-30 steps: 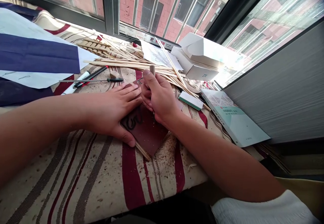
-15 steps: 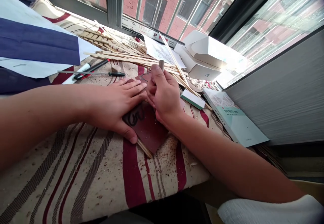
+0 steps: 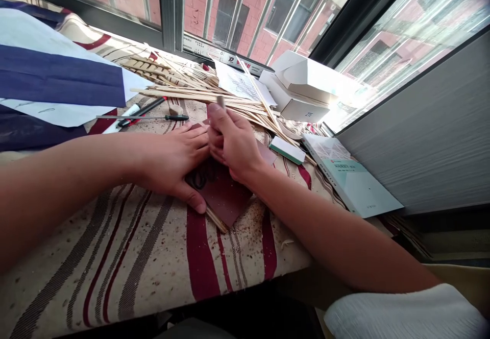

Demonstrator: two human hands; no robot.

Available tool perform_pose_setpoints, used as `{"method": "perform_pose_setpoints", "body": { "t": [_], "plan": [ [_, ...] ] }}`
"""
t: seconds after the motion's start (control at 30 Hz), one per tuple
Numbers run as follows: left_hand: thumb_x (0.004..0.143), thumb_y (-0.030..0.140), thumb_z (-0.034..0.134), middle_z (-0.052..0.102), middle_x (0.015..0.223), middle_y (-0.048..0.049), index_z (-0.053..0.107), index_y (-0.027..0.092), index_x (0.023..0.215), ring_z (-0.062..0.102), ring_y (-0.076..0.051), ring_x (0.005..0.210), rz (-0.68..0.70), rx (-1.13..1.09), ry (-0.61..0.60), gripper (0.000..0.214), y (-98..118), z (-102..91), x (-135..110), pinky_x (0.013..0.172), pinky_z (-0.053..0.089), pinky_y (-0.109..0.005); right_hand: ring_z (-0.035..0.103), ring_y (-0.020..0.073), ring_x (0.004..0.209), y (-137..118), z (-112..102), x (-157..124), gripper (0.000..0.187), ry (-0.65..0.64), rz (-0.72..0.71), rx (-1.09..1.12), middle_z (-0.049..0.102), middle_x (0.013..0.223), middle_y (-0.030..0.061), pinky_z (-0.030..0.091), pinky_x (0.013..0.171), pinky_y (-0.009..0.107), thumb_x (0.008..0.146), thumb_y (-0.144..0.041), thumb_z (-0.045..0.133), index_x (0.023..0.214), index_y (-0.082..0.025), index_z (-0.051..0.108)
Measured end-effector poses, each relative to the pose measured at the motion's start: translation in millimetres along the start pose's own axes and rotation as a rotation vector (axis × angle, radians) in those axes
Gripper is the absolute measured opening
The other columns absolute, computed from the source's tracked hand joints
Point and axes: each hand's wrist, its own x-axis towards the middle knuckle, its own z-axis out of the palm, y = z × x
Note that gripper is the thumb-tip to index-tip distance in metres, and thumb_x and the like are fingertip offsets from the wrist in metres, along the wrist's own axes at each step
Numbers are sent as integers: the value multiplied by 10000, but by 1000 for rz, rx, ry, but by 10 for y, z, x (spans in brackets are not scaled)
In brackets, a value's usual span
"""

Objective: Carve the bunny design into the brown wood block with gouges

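My left hand (image 3: 172, 163) lies flat, fingers stretched out, pressing down a dark red sheet of sandpaper (image 3: 225, 196) on the striped cloth. My right hand (image 3: 233, 142) is wrapped round a short wooden stick (image 3: 221, 102) that stands upright, its lower end hidden in my fist over the sandpaper. The two hands touch at the fingertips. A thin wooden strip (image 3: 216, 220) pokes out from under the sheet's near edge.
A pile of thin wooden strips (image 3: 191, 86) lies behind the hands, with a screwdriver (image 3: 145, 118) and a marker (image 3: 126, 117) to the left. White boxes (image 3: 302, 86), a small green-edged block (image 3: 287, 150) and a booklet (image 3: 352, 175) lie right. Wood dust covers the striped cloth (image 3: 126, 257).
My right hand with the stick slid right and away, then back left toward my left hand, over the sandpaper. My left hand has stayed flat on the sheet.
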Motion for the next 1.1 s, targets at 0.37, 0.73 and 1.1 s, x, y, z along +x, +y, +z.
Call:
{"method": "perform_pose_setpoints", "body": {
  "t": [0.37,0.73,1.1],
  "plan": [
    [752,980,666,323,1792,-227,466,134,1687,295,-451,1669,43,-29,62,1277,-60,67,-20,1428,151,-597,238,26,364,-112,91,-30,554,24,61,133,329,453,-112,238,367,159,1146,-233,527,606,-218,403],
    [687,1084,576,186,1833,-245,333,138,1755,189,-512,1704,-34,36,-13,1447,-95,72,-11,1423,139,-644,192,41,323,-231,44,-25,545,288,202,299,268,422,-121,138,320,188,1189,-299,445,659,-228,341],
    [692,1129,470,161,1840,-237,440,155,1711,166,-518,1712,-67,56,-51,1410,-56,53,-7,1409,107,-699,199,44,326,-264,127,8,561,288,245,408,268,421,-131,135,326,184,1153,-454,538,685,-242,312]
  ]
}}
